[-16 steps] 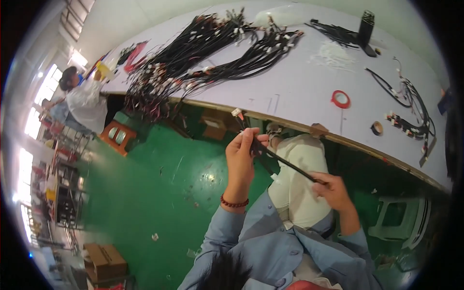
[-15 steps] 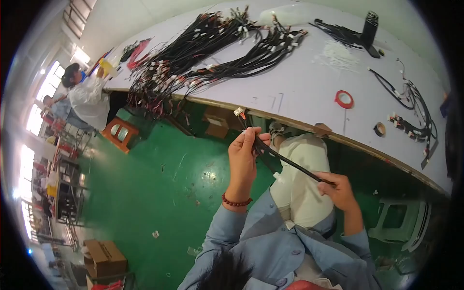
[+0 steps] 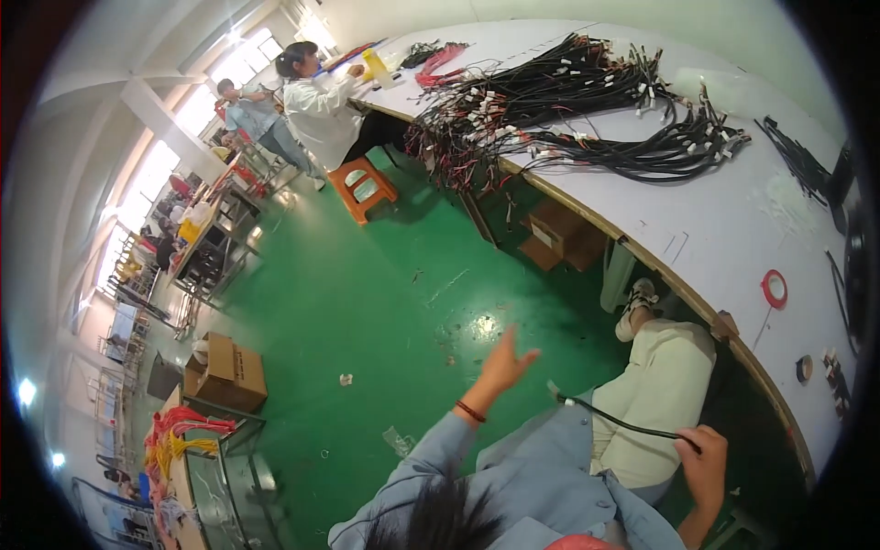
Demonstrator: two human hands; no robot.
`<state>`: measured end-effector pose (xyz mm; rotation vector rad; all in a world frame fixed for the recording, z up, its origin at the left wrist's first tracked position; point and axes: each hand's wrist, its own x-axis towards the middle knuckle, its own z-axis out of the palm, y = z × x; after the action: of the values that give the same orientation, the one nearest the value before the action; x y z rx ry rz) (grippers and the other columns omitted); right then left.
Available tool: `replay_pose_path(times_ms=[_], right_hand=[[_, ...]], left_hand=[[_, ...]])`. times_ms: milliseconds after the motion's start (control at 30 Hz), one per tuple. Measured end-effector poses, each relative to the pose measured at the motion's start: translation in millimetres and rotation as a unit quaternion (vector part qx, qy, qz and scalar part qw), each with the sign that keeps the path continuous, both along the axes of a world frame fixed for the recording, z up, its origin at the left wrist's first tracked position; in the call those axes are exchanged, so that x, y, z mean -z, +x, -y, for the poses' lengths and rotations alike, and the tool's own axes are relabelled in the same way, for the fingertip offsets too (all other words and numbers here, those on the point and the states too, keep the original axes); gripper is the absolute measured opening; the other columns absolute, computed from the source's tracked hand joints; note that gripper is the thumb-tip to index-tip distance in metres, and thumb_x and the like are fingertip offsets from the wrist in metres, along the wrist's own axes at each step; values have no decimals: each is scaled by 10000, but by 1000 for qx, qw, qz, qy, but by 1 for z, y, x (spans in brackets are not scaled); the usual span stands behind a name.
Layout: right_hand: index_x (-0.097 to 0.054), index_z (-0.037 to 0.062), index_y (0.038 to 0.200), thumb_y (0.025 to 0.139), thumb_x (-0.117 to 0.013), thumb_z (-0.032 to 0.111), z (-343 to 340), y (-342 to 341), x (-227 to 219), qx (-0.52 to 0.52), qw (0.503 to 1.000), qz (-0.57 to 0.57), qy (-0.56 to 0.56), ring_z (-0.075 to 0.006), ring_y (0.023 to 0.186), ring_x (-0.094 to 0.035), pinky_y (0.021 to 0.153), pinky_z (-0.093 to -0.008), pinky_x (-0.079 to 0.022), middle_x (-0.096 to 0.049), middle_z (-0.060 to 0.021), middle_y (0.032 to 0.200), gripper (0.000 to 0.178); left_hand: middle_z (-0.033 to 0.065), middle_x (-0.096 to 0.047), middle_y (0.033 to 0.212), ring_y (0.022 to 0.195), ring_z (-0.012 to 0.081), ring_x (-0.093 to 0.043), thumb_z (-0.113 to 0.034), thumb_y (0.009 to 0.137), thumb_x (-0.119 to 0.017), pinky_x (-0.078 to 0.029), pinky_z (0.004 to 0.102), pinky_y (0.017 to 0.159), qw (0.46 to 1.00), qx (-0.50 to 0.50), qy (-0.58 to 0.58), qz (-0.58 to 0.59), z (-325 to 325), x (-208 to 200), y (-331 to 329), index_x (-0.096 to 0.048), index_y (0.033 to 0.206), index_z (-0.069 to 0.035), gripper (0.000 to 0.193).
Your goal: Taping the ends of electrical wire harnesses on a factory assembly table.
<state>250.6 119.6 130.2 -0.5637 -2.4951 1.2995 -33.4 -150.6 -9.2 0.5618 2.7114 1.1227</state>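
Note:
In my right hand (image 3: 704,466) is one end of a black cable (image 3: 632,424), pinched between thumb and fingers. The cable stretches left across my lap, and a pale connector (image 3: 554,390) shows near its free end. My left hand (image 3: 504,363) is off the cable, held out over the floor to the left, its thumb and index finger spread apart and nothing in it. Large bundles of black wire harnesses (image 3: 632,160) with white connectors lie on the white table (image 3: 632,206), ahead of both hands.
A red tape roll (image 3: 775,289) and a brown tape roll (image 3: 804,368) lie on the table at right. A person in white (image 3: 321,119) sits by an orange stool (image 3: 363,188). Cardboard boxes (image 3: 226,371) and a rack of red and yellow wires (image 3: 179,440) stand left.
My left hand has let go of the cable and moved away from it, opening out. My right hand keeps its hold lower down. The view has swung left, showing more of the room.

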Motion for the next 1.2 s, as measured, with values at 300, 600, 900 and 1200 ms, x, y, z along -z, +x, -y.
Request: replay_pose_path(times_ms=[300,600,900,1200], right_hand=[[-650,-14,896,745,-632,45,14,-14,3,57,998,-24,5,-242,671,-590,610,-310,-461,-614,-143,761,163],[-650,10,962,788,-668,133,-19,7,16,43,999,-28,9,-257,669,-567,618,-337,-443,-609,-124,776,214],[-561,-17,1144,776,-566,-24,-31,30,18,204,970,-118,-56,-187,1070,-530,954,-317,-386,-574,-110,1109,368],[-643,4,1004,772,-580,52,-27,24,25,134,986,-99,-2,-263,1072,-534,977,-383,-358,-613,-116,1072,245]], left_hand=[[171,-622,869,777,271,-603,-167,909,-498,-445,366,684,821,523,125,195,-138,-60,109,-547,1063,-15,221],[161,-634,868,734,265,-603,-46,882,-539,-465,310,664,874,465,86,114,-151,-110,110,-601,1068,-22,197],[77,-603,807,636,131,-499,-42,887,-540,-409,243,581,881,421,153,151,-141,-86,113,-602,1008,14,146],[72,-647,868,732,204,-524,-65,854,-578,-413,304,711,873,446,174,95,-143,-79,103,-636,953,-12,126]])
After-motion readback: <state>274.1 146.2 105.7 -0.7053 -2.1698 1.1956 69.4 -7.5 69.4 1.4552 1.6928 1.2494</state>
